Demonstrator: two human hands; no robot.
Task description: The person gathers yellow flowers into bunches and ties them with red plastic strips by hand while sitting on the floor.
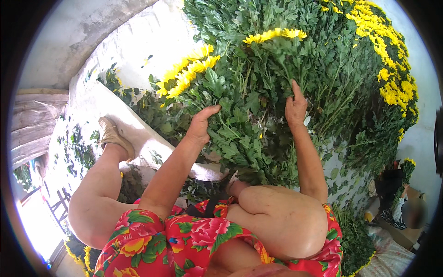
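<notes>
My left hand (200,125) is closed round a leafy bunch of yellow chrysanthemums (188,74), whose blooms point to the upper left and whose leafy stems run down towards my knees. Its thumb lies on top of the leaves. My right hand (296,104) grips the stems of a yellow chrysanthemum (293,33), its index finger stretched along the stem. Several yellow blooms stand in a row there, above the hand. Leaves hide part of the fingers of both hands.
A large heap of cut chrysanthemums (332,69) rises in front and to the right, its yellow flower heads (394,90) along the far edge. Fallen leaves (78,149) litter the white sheet (138,114) at left. Another person (398,207) sits at the lower right, holding flowers.
</notes>
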